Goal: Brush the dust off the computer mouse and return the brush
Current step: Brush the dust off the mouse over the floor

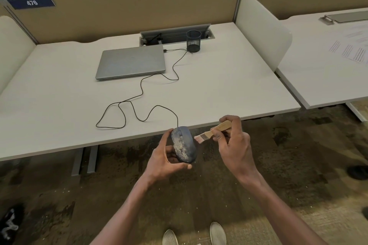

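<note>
My left hand (166,158) grips a dark wired computer mouse (184,145) from its left side and underside, holding it in the air just off the desk's front edge. White dust covers much of the mouse's top. My right hand (234,141) holds a small wooden-handled brush (216,130), its pale bristles pointing left and nearly touching the mouse's right side. The mouse's black cable (139,105) loops across the desk to the laptop.
A closed grey laptop (132,61) lies mid-desk on the white desk (59,95). A black mesh pen cup (193,41) stands by the cable tray behind it. A white divider panel (262,32) separates the neighbouring desk on the right. Carpet with white specks lies below.
</note>
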A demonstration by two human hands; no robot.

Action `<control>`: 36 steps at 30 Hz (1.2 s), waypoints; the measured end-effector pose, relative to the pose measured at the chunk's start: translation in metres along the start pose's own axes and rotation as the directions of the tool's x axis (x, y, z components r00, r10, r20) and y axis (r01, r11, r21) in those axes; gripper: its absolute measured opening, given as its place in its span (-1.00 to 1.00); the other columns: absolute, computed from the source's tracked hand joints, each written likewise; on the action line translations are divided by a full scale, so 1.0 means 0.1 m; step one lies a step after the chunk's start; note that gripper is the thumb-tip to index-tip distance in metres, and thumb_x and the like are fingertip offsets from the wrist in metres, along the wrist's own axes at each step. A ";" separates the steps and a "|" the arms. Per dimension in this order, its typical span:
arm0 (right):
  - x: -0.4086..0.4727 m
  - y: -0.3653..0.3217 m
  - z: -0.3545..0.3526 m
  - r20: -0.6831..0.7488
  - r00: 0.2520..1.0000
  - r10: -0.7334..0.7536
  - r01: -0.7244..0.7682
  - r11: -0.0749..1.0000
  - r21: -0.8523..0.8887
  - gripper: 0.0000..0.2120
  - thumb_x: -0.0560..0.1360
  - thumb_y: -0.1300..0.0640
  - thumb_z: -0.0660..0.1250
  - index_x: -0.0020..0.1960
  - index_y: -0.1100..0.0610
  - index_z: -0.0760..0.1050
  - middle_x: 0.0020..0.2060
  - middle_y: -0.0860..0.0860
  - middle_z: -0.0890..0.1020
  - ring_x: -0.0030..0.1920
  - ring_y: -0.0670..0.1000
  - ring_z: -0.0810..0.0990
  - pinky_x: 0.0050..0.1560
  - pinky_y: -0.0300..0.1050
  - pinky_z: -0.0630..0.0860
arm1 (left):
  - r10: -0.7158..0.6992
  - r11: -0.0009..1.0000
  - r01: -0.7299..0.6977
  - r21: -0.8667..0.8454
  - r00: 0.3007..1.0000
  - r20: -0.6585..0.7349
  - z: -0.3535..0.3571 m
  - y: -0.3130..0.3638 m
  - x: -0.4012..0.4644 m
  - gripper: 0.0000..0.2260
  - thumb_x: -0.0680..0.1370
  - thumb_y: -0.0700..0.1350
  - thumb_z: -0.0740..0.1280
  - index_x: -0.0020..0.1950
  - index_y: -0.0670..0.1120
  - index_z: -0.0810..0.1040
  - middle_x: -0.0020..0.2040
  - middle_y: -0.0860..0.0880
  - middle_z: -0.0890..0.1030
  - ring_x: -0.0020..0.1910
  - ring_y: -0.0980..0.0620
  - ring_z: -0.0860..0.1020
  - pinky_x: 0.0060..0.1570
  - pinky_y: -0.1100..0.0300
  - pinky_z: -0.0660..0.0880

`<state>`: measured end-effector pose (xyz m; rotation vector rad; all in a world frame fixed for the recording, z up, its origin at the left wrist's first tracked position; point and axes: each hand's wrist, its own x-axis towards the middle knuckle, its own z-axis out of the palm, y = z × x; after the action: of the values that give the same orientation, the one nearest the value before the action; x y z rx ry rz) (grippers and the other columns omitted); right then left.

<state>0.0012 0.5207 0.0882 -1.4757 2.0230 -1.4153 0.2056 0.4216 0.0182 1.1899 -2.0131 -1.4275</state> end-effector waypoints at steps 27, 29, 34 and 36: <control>0.03 -0.24 -0.04 0.317 0.922 -0.222 0.255 0.965 -0.067 -0.72 0.60 0.33 0.33 0.20 0.06 0.36 -0.09 -0.01 0.67 -0.18 -0.10 0.64 -0.24 -0.29 0.59 | 0.023 0.999 -0.020 0.039 0.998 -0.061 -0.02 0.10 0.03 0.14 0.21 0.01 0.70 0.61 0.10 0.05 0.20 -0.12 0.66 -0.02 0.26 0.64 -0.02 0.43 0.59; 0.04 -0.27 -0.02 0.283 0.930 -0.233 0.257 0.965 -0.050 -0.72 0.59 0.33 0.36 0.20 0.09 0.37 -0.11 -0.04 0.66 -0.20 -0.15 0.60 -0.25 -0.42 0.51 | 0.021 0.999 -0.019 0.047 0.999 -0.042 -0.02 0.08 0.01 0.15 0.22 0.00 0.70 0.61 0.10 0.03 0.19 -0.11 0.67 -0.03 0.28 0.63 -0.02 0.46 0.57; 0.06 -0.31 -0.11 0.234 0.946 -0.224 0.237 0.971 -0.033 -0.70 0.59 0.32 0.36 0.19 0.07 0.35 -0.13 -0.09 0.63 -0.17 -0.11 0.64 -0.22 -0.34 0.59 | 0.017 0.999 -0.016 0.052 0.999 -0.027 0.00 0.04 -0.04 0.16 0.23 -0.02 0.70 0.62 0.06 0.02 0.16 -0.11 0.69 -0.06 0.31 0.63 -0.02 0.47 0.56; 0.05 -0.30 -0.15 0.306 0.929 -0.209 0.241 0.968 -0.070 -0.71 0.60 0.31 0.33 0.18 0.03 0.33 -0.13 -0.07 0.65 -0.17 -0.11 0.65 -0.22 -0.24 0.62 | 0.017 0.999 -0.016 0.040 1.000 -0.023 0.01 0.03 -0.04 0.16 0.23 -0.04 0.70 0.62 0.05 0.01 0.16 -0.11 0.69 -0.08 0.29 0.66 -0.02 0.47 0.56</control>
<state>0.0063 0.5242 0.1210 -1.8910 1.8130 -1.0922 0.2062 0.4255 0.0210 1.1985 -2.0395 -1.3653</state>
